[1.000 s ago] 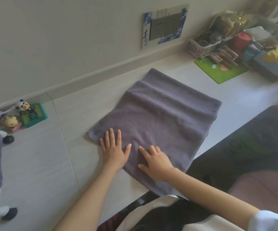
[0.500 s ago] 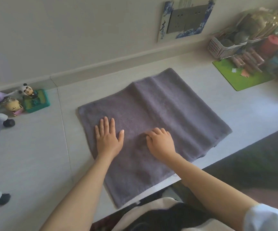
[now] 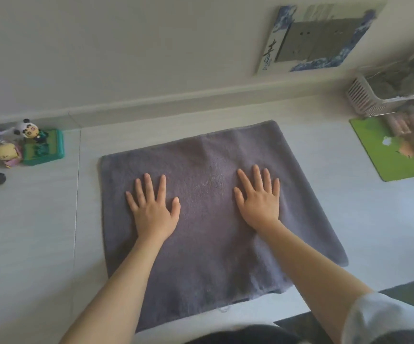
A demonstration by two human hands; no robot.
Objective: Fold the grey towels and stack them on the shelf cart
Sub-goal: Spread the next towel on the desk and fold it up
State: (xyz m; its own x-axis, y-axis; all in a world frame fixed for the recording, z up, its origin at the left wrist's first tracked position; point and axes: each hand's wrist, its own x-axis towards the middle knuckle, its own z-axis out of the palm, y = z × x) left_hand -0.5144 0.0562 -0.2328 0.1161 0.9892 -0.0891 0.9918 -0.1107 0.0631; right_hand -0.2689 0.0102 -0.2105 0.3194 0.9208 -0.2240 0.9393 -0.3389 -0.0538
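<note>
Grey towel (image 3: 208,219) lies flat, roughly square, both hands (image 3: 153,209) (image 3: 259,202) spread open pressing it.

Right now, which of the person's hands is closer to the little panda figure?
Left. The left hand lies flat on the grey towel, on the side toward the panda figure; the right hand lies flat farther across the towel.

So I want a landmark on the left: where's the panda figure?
In the head view, the panda figure stands far left against the wall, on a green block, left of the towel.

Grey towel (image 3: 210,244) on pale counter (image 3: 27,244)
</note>
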